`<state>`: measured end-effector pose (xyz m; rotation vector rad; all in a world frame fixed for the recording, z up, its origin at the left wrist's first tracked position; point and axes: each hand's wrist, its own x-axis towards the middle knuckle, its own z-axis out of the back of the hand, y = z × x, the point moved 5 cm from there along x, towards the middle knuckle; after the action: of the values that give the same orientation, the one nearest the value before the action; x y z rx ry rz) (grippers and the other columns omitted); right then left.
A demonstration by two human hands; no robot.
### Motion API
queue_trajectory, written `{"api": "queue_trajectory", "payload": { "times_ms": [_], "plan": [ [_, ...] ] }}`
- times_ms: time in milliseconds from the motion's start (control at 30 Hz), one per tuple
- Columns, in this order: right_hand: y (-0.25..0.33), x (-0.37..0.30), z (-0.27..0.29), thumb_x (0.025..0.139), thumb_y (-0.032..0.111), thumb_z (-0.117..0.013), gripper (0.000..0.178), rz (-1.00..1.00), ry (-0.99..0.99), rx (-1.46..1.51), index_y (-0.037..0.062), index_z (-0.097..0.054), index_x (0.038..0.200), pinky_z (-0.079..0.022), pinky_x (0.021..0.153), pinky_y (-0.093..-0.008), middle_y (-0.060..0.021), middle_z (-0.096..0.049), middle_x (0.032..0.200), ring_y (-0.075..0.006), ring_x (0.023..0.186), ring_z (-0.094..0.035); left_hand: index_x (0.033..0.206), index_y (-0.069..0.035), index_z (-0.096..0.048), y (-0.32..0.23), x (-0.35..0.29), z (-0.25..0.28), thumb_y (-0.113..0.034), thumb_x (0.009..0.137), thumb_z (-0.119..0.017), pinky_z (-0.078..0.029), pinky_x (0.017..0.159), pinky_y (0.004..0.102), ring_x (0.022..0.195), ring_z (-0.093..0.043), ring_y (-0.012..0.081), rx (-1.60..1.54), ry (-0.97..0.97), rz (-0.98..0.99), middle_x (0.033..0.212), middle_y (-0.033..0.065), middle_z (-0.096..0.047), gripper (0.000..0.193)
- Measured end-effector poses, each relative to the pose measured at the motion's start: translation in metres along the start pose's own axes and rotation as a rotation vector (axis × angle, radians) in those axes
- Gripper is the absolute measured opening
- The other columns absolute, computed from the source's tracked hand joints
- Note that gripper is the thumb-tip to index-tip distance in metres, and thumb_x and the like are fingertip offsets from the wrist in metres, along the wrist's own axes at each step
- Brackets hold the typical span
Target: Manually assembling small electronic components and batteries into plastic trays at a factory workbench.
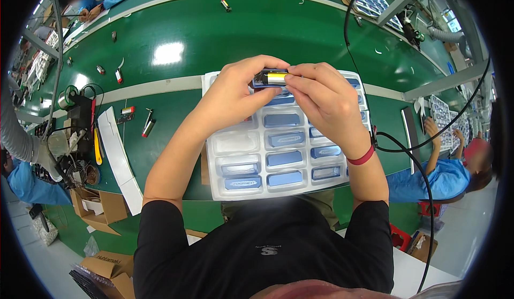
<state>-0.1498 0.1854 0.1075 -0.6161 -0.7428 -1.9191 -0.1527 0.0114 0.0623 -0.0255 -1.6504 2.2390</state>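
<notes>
Both forearms reach forward, bare; left hand (pixel 235 87) and right hand (pixel 324 98) meet fingertip to fingertip, fingers pinched closed.

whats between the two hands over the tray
In the head view, a small dark lighter with a yellow label, pinched at its ends by left hand and right hand.

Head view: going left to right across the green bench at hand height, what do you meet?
Solder spool → white cardboard strip → left hand → small yellow-labelled device → right hand → black cable.
</notes>
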Motion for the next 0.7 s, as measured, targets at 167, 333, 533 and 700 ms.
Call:
{"api": "queue_trajectory", "payload": {
  "times_ms": [167,333,533,700],
  "plan": [
    [0.007,0.005,-0.002,0.08,-0.008,-0.073,0.024,0.028,0.022,-0.054,-0.0012,-0.073,0.104,-0.058,0.075,-0.0355,-0.0135,-0.072,0.107,-0.0281,0.09,-0.07,0.132,-0.003,-0.062,0.0,-0.002,0.0,-0.003,0.091,-0.072,-0.054,0.088,0.0273,0.1,-0.066,0.0121,-0.077,-0.013,-0.025,0.119,0.0065,-0.07,0.042],
    [-0.001,0.003,-0.002,0.072,-0.009,-0.072,0.033,0.062,0.016,-0.077,0.0002,-0.071,0.104,-0.057,0.079,-0.0386,-0.0122,-0.069,0.104,-0.0298,0.093,-0.067,0.136,-0.003,-0.058,0.004,-0.001,-0.006,-0.006,0.094,-0.07,-0.053,0.084,0.0264,0.104,-0.063,0.0098,-0.153,0.056,0.02,0.12,0.0057,-0.067,0.044],
    [-0.028,-0.011,-0.01,0.085,-0.001,-0.073,0.028,-0.257,-0.116,0.347,0.0022,-0.072,0.113,-0.058,0.085,-0.0331,-0.0097,-0.071,0.107,-0.0244,0.1,-0.069,0.131,-0.005,-0.061,0.013,-0.001,-0.005,-0.012,0.101,-0.06,-0.049,0.056,0.0231,0.069,-0.058,0.006,-0.327,0.016,0.031,0.103,0.0029,-0.067,0.031],
    [-0.041,-0.022,-0.016,0.092,0.004,-0.072,0.031,-0.468,0.093,0.503,0.0019,-0.067,0.122,-0.06,0.081,-0.035,-0.0141,-0.073,0.111,-0.0255,0.09,-0.074,0.135,-0.002,-0.059,0.01,-0.004,-0.005,-0.005,0.103,-0.055,-0.05,0.079,0.0233,0.09,-0.057,0.007,-0.21,0.056,0.073,0.117,0.0025,-0.065,0.032]
  ]
}}
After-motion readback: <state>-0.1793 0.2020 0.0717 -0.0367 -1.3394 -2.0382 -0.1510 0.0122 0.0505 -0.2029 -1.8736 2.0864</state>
